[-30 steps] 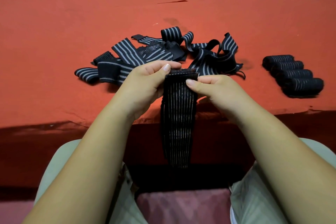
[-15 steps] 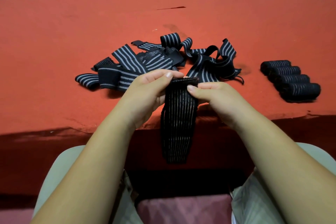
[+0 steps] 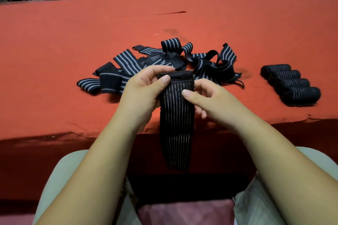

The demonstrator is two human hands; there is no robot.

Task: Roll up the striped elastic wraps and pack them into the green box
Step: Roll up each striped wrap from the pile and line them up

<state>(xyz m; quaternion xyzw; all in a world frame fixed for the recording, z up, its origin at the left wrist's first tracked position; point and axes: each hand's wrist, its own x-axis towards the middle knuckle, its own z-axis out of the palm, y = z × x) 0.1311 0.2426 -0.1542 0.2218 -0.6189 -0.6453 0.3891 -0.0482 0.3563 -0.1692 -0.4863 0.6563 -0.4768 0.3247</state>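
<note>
Done so far: four rolled wraps point(image 3: 290, 84), lined up at the right on the red table point(image 3: 73, 42). In progress: striped elastic wrap point(image 3: 176, 124), pinched at its top edge by left hand point(image 3: 144, 87) and right hand point(image 3: 206, 100), tail hanging over the table edge. Left to roll: tangled pile of loose wraps point(image 3: 164, 62) just behind the hands. No green box in view, and apparently nothing in the way.
</note>
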